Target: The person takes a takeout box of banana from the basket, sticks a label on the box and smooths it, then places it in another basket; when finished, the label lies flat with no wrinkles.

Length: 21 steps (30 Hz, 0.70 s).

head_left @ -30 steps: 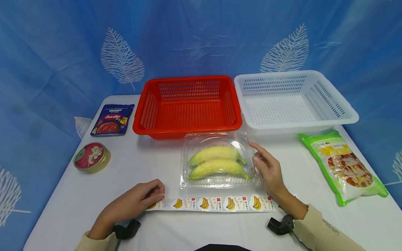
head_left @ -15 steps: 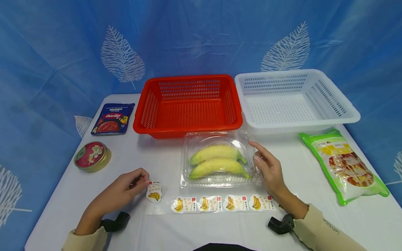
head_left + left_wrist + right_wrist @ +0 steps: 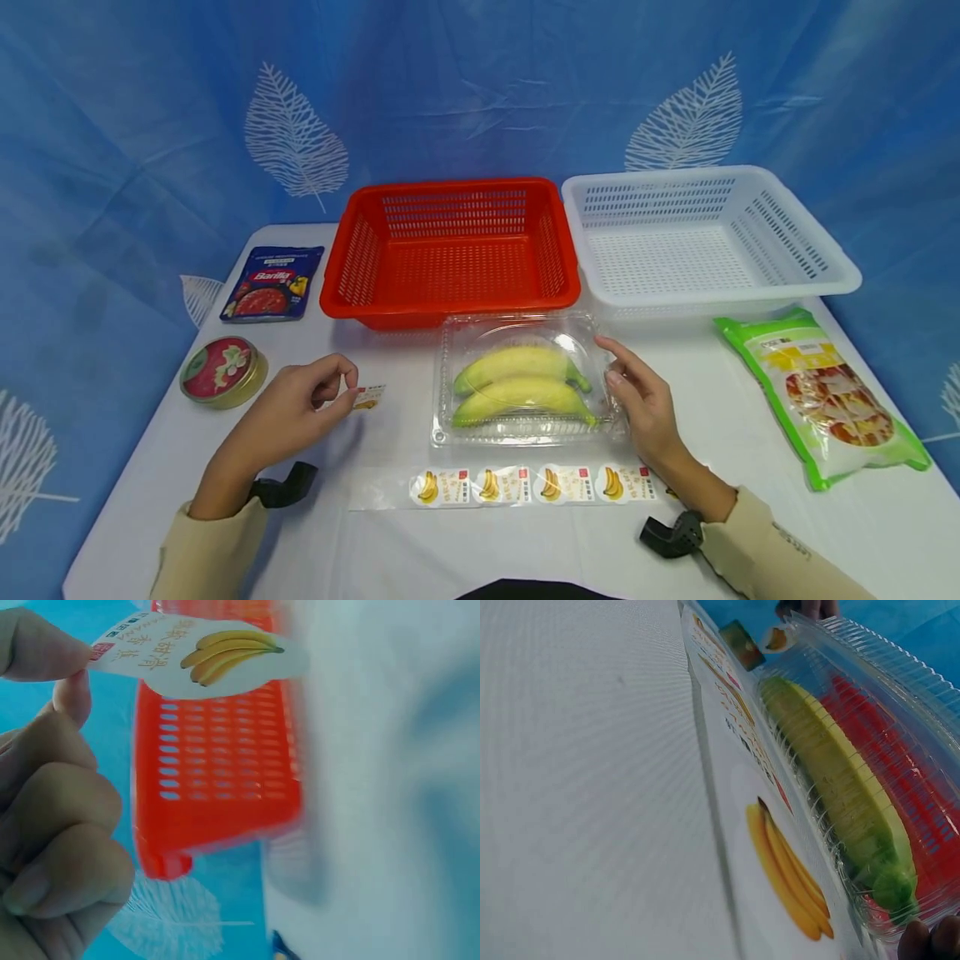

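Note:
My left hand (image 3: 296, 412) is raised left of the clear plastic clamshell box (image 3: 491, 438), pinching a white banana sticker (image 3: 225, 656) by one end between thumb and forefinger. Its other fingers are curled in. Two yellow bananas (image 3: 517, 400) with green tips lie inside the lidded box. My right hand (image 3: 647, 408) rests along the right side of the box, forefinger extended by its back corner and thumb at the edge. In front of the box lies a strip of banana stickers (image 3: 498, 487), its left end bare backing, its right end partly under the right wrist.
Behind the box stand a red basket (image 3: 450, 312) and a white basket (image 3: 720, 293). At the left are a blue Barilla pouch (image 3: 270, 283) and a round gold tin (image 3: 223, 372). A green and white food bag (image 3: 825, 396) lies at the right.
My left hand has peeled a sticker off the strip's left end and carried it left, then up and away from the strip. My right hand has stayed at the box.

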Available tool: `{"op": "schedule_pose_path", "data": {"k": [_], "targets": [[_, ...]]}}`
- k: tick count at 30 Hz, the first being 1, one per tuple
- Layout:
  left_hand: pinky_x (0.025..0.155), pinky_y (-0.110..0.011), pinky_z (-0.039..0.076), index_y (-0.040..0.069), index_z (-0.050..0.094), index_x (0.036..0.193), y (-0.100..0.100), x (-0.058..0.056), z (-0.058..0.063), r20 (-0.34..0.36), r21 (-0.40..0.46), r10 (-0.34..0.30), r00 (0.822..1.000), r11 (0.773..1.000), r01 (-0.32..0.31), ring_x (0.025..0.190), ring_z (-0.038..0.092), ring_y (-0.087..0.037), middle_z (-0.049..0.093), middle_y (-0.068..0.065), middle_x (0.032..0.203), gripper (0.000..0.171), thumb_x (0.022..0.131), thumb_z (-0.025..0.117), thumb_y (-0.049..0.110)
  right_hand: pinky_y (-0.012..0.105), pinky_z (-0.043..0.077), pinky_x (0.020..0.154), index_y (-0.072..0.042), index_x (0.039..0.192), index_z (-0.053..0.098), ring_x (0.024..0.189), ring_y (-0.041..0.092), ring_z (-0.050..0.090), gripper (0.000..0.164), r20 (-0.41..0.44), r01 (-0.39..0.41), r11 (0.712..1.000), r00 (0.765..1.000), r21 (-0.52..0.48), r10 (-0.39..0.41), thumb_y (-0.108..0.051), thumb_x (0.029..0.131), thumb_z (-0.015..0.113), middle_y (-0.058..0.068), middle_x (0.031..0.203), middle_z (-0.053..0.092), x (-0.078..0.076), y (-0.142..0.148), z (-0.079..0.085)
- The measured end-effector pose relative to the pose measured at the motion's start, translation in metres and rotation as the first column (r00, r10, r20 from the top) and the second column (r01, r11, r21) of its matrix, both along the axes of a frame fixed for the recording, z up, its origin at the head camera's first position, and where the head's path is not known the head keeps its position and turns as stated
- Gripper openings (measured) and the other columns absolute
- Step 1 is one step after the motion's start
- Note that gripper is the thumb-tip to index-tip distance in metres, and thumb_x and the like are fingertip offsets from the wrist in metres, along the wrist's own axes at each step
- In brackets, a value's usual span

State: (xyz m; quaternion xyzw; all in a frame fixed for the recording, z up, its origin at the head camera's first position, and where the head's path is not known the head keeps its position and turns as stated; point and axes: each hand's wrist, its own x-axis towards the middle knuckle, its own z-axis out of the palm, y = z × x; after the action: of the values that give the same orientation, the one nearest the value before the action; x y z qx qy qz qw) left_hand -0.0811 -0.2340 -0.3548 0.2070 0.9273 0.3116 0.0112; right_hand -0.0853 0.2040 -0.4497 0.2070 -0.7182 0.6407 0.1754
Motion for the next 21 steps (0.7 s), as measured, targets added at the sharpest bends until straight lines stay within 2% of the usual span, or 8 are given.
{"op": "schedule_pose_path", "data": {"k": [3,6,12,18,21], "targets": [[0.046,-0.024,0.032,0.022,0.059,0.095,0.006,-0.006,0.008,-0.089,-0.029,-0.029,0.996,0.999,0.026,0.051,0.034,-0.005,0.036,0.011,0.062,0.017,0.092,0.072,0.011,0.024,0.036,0.055,0.007,0.14,0.056,0.066,0.01,0.04,0.043,0.0,0.011,1.0,1.0,0.007,-0.011,0.005,0.098,0.046,0.003,0.08,0.05,0.0,0.0,0.0],[0.045,-0.024,0.032,0.021,0.06,0.095,0.012,-0.009,0.016,-0.145,-0.068,-0.047,0.988,0.997,0.037,0.05,0.032,-0.005,0.033,0.012,0.06,0.017,0.091,0.073,0.011,0.024,0.035,0.055,0.008,0.14,0.056,0.066,0.01,0.041,0.043,-0.005,0.002,1.0,1.0,-0.007,-0.002,0.006,0.098,0.046,0.004,0.08,0.05,0.0,0.0,0.0],[0.044,-0.023,0.03,0.022,0.059,0.096,0.029,-0.007,0.037,-0.229,-0.152,-0.105,0.968,0.986,0.071,0.048,0.031,-0.004,0.033,0.013,0.059,0.019,0.09,0.075,0.013,0.023,0.036,0.056,0.009,0.14,0.055,0.068,0.01,0.042,0.042,0.009,-0.006,1.0,1.0,-0.014,0.006,0.005,0.099,0.045,0.004,0.08,0.05,-0.001,-0.001,0.0],[0.046,-0.022,0.037,0.02,0.06,0.101,0.052,-0.001,0.061,-0.234,-0.211,-0.217,0.948,0.963,0.168,0.05,0.035,-0.001,0.04,0.014,0.062,0.019,0.09,0.075,0.015,0.023,0.036,0.056,0.008,0.14,0.055,0.068,0.01,0.042,0.043,0.027,0.003,1.0,1.0,-0.002,-0.003,0.005,0.099,0.046,0.004,0.081,0.051,0.0,0.001,-0.002],[0.048,-0.022,0.039,0.018,0.06,0.104,0.063,-0.005,0.065,-0.243,-0.24,-0.291,0.926,0.942,0.233,0.052,0.038,-0.001,0.042,0.014,0.062,0.018,0.092,0.074,0.015,0.023,0.037,0.056,0.007,0.141,0.055,0.068,0.01,0.043,0.043,0.035,0.004,1.0,0.999,0.005,-0.004,0.004,0.099,0.046,0.004,0.081,0.052,0.0,0.001,-0.002]]}}
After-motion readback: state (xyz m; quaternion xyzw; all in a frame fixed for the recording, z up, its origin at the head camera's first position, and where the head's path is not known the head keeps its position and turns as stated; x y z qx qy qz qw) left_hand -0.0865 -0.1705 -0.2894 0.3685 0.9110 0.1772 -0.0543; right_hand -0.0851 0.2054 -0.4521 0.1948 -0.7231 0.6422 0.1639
